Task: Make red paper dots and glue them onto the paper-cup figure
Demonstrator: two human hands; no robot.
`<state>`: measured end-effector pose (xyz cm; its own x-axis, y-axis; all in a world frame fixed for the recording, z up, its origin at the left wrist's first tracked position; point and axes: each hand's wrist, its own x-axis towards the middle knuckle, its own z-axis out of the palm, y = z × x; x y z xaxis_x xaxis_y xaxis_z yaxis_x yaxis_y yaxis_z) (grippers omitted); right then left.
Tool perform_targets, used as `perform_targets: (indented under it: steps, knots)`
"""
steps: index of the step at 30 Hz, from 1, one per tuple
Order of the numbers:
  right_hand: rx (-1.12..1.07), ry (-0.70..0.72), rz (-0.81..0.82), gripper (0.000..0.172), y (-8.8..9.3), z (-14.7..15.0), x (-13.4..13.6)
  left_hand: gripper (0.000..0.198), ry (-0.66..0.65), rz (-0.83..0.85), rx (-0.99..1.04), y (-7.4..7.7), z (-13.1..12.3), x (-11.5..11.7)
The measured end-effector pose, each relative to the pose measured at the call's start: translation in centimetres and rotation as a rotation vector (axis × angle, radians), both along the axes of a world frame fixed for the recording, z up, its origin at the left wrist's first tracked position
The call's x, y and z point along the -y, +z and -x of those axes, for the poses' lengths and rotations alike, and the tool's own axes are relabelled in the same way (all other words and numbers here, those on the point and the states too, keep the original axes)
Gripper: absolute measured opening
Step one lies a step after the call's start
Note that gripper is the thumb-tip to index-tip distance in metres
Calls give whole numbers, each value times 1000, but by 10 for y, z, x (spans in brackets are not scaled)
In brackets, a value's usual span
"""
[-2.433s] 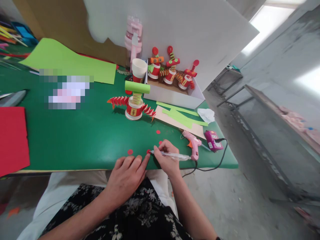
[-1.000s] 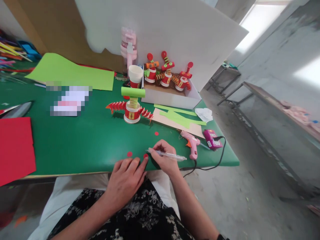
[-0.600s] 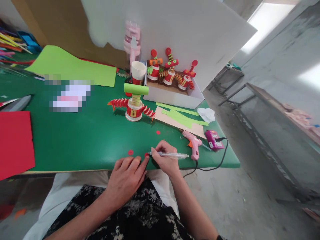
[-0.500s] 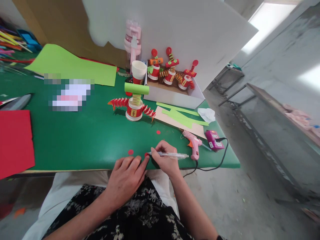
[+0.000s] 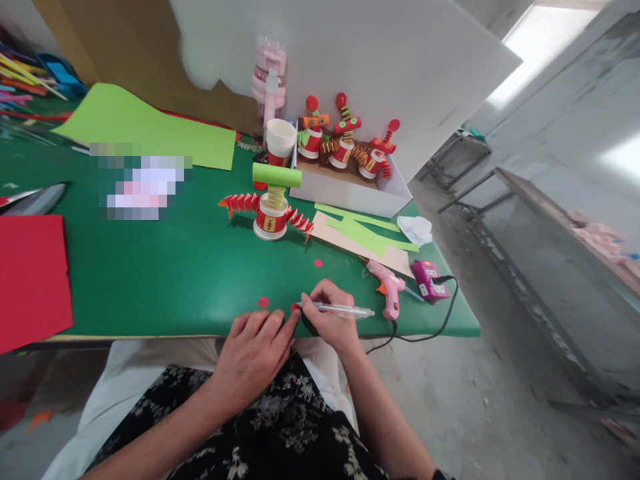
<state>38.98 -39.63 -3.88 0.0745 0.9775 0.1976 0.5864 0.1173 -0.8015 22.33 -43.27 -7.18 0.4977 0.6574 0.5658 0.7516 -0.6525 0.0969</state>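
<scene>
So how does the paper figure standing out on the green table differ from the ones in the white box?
The lone figure has a plain green tube on top with no red disc; the boxed figures carry red discs on spring necks. It stands on the green table, they in the white box. It looks larger, though it is nearer. All share red-banded cup bodies and folded paper arms.

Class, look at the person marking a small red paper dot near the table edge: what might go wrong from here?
1. The red dot is tiny and pinned only by the left hand fingertips; it may slip under the pen in the right hand.
2. The pen tip may mark those fingertips.
3. The glue gun lies close by, its cord hanging off the edge; an elbow might snag it.
</scene>
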Motion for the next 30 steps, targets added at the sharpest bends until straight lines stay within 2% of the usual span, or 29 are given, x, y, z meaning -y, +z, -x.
perform_targets:
  steps: [30]
  knots:
    - [-11,25,67,26,3,1,-1,32,1,-6,-4,0,0,0]
